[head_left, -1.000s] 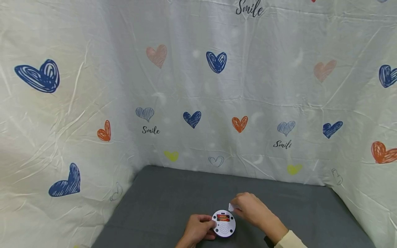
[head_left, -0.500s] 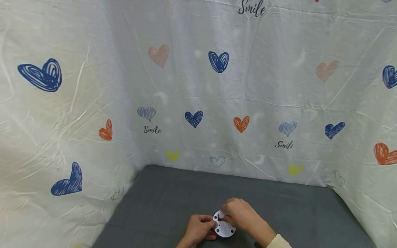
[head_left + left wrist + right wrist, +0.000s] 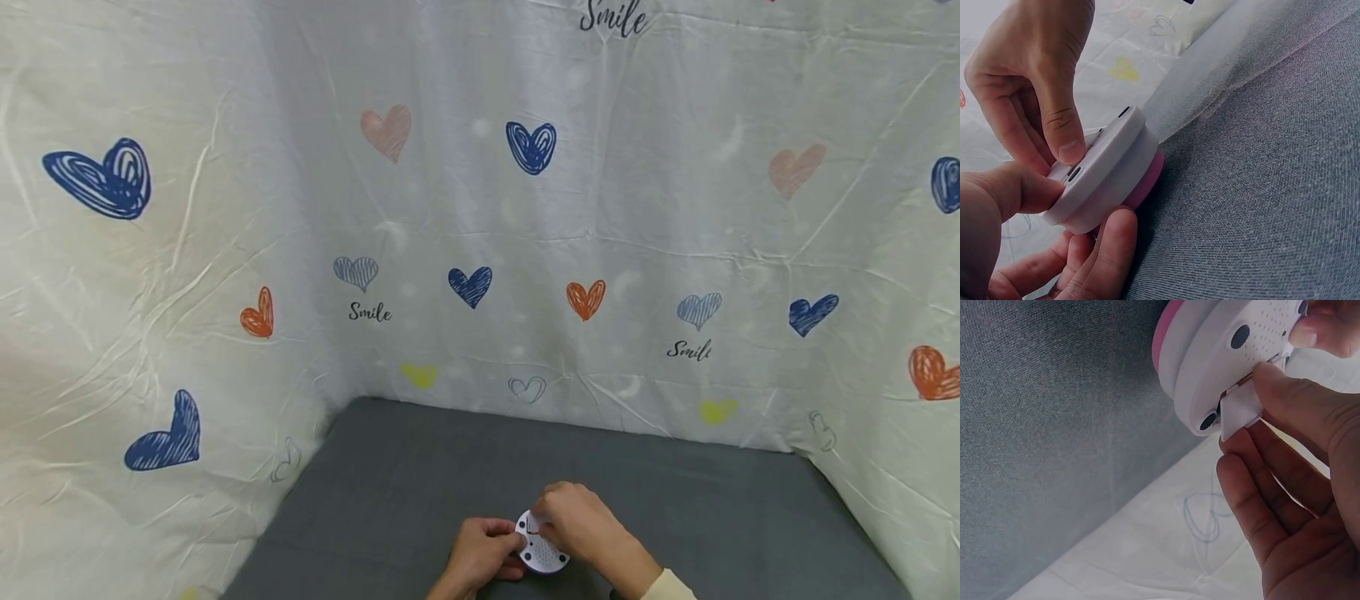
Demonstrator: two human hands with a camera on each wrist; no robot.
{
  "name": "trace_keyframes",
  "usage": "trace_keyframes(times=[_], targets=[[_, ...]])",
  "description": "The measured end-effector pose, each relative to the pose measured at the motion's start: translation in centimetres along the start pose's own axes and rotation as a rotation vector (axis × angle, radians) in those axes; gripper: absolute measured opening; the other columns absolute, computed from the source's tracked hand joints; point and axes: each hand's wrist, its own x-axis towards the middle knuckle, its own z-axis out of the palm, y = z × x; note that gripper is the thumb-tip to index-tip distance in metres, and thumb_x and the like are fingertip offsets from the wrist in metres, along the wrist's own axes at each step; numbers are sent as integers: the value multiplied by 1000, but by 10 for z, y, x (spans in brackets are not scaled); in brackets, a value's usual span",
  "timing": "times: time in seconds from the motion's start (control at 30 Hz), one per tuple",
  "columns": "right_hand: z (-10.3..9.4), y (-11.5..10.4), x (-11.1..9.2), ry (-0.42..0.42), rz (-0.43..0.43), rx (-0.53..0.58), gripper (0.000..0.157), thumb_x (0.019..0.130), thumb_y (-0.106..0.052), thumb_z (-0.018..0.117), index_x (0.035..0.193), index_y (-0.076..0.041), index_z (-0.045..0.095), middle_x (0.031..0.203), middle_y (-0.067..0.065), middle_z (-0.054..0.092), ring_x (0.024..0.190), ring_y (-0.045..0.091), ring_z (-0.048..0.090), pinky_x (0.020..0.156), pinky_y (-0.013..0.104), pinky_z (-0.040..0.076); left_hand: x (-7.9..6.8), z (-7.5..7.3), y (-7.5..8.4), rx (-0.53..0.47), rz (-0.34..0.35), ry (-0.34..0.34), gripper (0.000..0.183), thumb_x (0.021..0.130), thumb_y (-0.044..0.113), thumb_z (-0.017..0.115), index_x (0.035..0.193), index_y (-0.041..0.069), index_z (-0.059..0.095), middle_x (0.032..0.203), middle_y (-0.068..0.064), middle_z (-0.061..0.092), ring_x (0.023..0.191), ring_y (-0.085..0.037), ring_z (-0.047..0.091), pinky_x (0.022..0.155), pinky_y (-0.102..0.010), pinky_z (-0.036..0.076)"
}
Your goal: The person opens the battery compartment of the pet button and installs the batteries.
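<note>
A round white device (image 3: 546, 555) with a pink layer beneath, black feet and a patch of small holes has its underside turned up. My left hand (image 3: 480, 552) grips its left edge, thumb on top and fingers below. In the right wrist view my right hand (image 3: 1297, 456) pinches a small white battery cover (image 3: 1241, 407) between thumb and fingers. The cover lies tilted over the battery compartment, with a reddish strip of battery (image 3: 1239, 385) showing along one side. From the head view, my right hand (image 3: 581, 521) hides much of the compartment.
A dark grey cloth-covered table (image 3: 420, 467) lies under the hands. White curtain (image 3: 480, 208) printed with hearts and "Smile" surrounds it at the back and sides.
My right hand has moved left and down with the battery cover, from beside the device onto its compartment, covering the batteries. The left hand keeps its grip on the device.
</note>
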Motion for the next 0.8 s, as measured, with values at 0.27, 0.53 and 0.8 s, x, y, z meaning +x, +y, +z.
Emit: trace_keyframes(times=[0.27,0.53,0.8], targets=[[-1,-2,1,10,8,8,15,83,-6,90,92,-18,88,81,-6,71,73,9,65,58,28,57,-1,0,1,-1,4,1,23,89,1,74,109,-10,76,88,-9,79,69,-18,78,60,-32,69],[5,-2,2,58,-17,-19,16,87,-6,86,79,-20,84,74,-5,64,64,10,62,51,26,52,-2,0,0,-11,11,2,23,88,1,74,108,-10,76,88,-10,78,68,-18,78,59,-32,69],[2,-2,-2,49,46,-12,21,85,-13,90,105,-15,83,94,-2,72,81,18,72,63,34,62,0,1,-2,-12,15,-5,25,90,2,74,111,-12,74,88,-10,78,69,-19,79,60,-33,69]])
